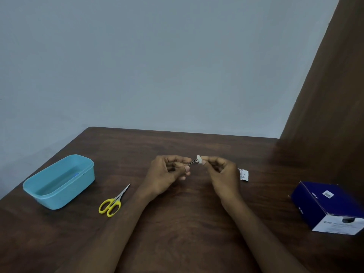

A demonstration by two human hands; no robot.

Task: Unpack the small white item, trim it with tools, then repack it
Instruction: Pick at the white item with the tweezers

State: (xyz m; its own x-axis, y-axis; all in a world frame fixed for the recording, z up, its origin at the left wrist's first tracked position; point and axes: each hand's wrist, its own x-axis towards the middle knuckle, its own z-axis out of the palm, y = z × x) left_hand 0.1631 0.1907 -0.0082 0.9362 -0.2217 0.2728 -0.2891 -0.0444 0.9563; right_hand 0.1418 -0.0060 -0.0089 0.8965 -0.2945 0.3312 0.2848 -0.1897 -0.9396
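Right now my left hand (169,172) pinches a thin metal tool (192,162), its fingers curled around the handle, with the tip touching the small white item (199,159). My right hand (219,170) pinches that white item between thumb and fingertips, holding it up above the middle of the brown counter (177,223). Yellow-handled scissors (112,201) lie closed to the left of my left wrist, with a blue tub (59,182) further left. A small white wrapper (243,174) lies just beside my right hand, and a dark blue box (327,205) sits well apart at the right.
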